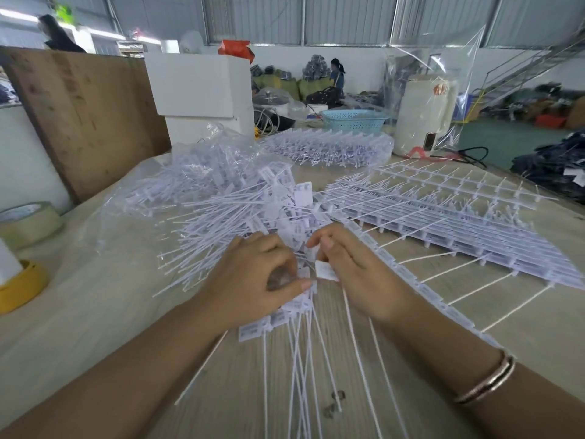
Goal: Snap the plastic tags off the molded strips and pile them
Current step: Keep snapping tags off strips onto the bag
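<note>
Now: your right hand fingers pinch one tag; left hand fingers clamp a loose bunch beside the strip. Twist sharply, then drop onto pile.

Left hand fingers curled, gripping; right hand apparently pinching.

Loose tag pile left of stacked molded strips on table. Bagged strips behind both. Tape roll far left. Basket behind bag.
</note>
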A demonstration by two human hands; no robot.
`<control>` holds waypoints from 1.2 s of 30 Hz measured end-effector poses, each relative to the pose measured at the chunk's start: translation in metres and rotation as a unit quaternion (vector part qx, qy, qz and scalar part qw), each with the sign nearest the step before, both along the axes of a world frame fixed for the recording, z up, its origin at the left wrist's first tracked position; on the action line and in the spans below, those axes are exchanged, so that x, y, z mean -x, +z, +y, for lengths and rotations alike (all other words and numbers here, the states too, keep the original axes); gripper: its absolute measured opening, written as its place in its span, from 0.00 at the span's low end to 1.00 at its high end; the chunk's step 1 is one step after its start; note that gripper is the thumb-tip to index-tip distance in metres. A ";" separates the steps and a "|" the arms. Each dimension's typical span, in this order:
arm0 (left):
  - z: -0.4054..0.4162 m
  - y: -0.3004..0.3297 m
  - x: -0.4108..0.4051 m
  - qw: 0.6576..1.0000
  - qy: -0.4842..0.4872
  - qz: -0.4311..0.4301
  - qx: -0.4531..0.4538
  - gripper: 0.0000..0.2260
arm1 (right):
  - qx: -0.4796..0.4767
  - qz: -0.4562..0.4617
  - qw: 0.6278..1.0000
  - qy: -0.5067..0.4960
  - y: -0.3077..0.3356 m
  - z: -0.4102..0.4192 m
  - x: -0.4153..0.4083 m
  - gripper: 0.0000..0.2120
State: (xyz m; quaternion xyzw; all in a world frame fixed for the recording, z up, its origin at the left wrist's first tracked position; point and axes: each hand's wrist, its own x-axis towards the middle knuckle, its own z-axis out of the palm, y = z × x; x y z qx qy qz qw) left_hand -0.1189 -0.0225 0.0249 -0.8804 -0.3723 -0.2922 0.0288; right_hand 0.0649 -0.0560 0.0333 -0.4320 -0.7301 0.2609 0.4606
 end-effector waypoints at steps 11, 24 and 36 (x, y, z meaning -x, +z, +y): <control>-0.018 0.002 -0.018 0.932 -0.095 -0.284 0.206 0.17 | 0.031 0.056 0.998 -0.024 0.013 -0.006 0.012 0.11; -0.019 0.006 -0.010 0.906 -0.145 -0.299 0.264 0.10 | 0.178 0.133 0.967 0.122 0.004 -0.012 0.010 0.15; -0.023 0.004 -0.016 0.907 -0.155 -0.350 0.176 0.05 | 0.294 0.371 0.854 0.217 -0.003 -0.009 0.016 0.12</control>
